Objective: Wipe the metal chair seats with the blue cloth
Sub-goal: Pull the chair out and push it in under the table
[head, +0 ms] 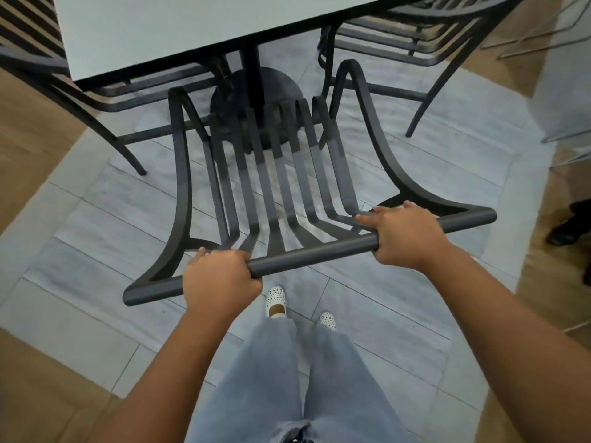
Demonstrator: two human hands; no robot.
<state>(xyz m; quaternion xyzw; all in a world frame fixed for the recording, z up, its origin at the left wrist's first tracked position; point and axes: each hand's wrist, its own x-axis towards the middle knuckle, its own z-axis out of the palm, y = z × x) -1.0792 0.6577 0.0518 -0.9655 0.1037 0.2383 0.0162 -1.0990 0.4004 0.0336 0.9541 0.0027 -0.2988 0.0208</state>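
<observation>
the dark metal chair [281, 187] is gripped by its round top rail [319, 251], both hands on the bar. the left hand [220, 279] is wrapped round the rail near its left end, fingers curled over the top and out of sight behind it. the right hand [406, 235] is closed on the same rail further right, thumb stretched along the bar toward the slats. the chair's slatted back and seat [278, 148] are seen running away from the rail toward the pale table [179, 30], the seat's front edge lying under the table's rim beside the black pedestal base [256, 91]. two more metal chairs are parked at the table, one at left [80, 94], one at right [425, 36]. grey floor tiles [415, 174] are seen below, with light jeans [287, 378] and white patterned shoes [276, 298] behind the rail. the blue cloth is not seen anywhere in view, and no brand, label or writing can be read on anything
</observation>
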